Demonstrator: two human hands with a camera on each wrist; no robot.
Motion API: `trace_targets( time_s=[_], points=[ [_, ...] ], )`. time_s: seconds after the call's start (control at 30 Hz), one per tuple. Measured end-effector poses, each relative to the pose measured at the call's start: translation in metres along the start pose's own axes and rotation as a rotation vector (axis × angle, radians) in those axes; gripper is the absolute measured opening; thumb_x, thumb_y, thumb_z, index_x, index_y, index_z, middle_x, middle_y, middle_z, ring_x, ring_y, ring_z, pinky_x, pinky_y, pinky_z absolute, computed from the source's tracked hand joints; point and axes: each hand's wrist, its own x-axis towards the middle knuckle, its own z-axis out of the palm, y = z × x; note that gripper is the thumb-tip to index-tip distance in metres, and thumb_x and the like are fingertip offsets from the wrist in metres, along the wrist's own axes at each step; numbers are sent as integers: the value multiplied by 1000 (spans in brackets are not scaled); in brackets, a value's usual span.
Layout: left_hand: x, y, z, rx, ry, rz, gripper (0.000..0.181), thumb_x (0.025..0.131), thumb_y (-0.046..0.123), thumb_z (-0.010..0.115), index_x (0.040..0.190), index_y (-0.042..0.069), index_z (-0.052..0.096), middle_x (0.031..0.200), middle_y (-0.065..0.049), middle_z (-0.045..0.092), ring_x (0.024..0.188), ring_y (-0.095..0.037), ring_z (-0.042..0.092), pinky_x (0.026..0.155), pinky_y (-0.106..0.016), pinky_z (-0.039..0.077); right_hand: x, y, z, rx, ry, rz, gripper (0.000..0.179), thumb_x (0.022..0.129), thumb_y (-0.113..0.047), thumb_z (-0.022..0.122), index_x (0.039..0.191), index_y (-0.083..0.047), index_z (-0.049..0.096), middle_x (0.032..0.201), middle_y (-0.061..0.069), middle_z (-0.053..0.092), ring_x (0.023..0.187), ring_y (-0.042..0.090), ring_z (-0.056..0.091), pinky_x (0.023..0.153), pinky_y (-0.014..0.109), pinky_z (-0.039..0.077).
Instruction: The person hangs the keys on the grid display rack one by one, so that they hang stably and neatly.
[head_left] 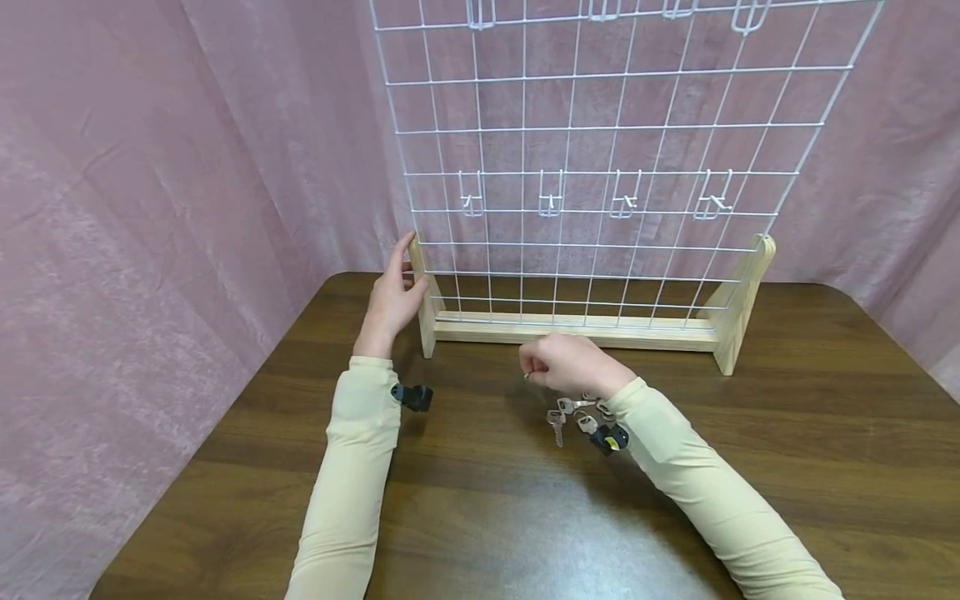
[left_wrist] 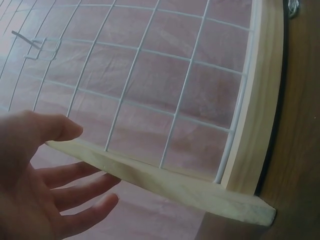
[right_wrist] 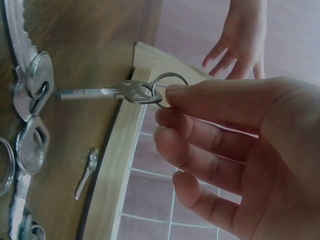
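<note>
My right hand (head_left: pixel 573 364) pinches a thin metal key ring (right_wrist: pixel 170 75) between thumb and forefinger, low over the table. From the ring hangs one silver key (right_wrist: pixel 132 92), its blade pointing down at the tabletop. At the left end of a white wire grid rack (head_left: pixel 600 150), my left hand (head_left: pixel 393 296) rests against the pale wooden upright (head_left: pixel 424 317). Its fingers lie loosely extended behind the wood and the thumb stays on the front side, as the left wrist view shows. Several loose keys (head_left: pixel 557 423) on rings lie on the table just below the right wrist.
White wire hooks (head_left: pixel 551 200) hang in a row across the grid, with more at the top. A wooden crossbar (head_left: pixel 517 333) joins the uprights. A black key fob (head_left: pixel 606 439) lies among the keys. Pink cloth (head_left: pixel 225 167) hangs behind the brown table (head_left: pixel 465 517).
</note>
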Motion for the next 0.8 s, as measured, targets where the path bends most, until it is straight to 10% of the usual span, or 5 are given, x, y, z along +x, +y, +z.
trace_targets(
  time_s=[0.8],
  points=[
    [0,-1,-1,-12,0,18,71,95,17,53,152,40,19,139,-22,50,113,-37,61,90,-51,53,-3,1,-10,-10,40,32,11,87,-20,70,79,-20,62,71,-8,61,67,8,55,55,27,43]
  ],
)
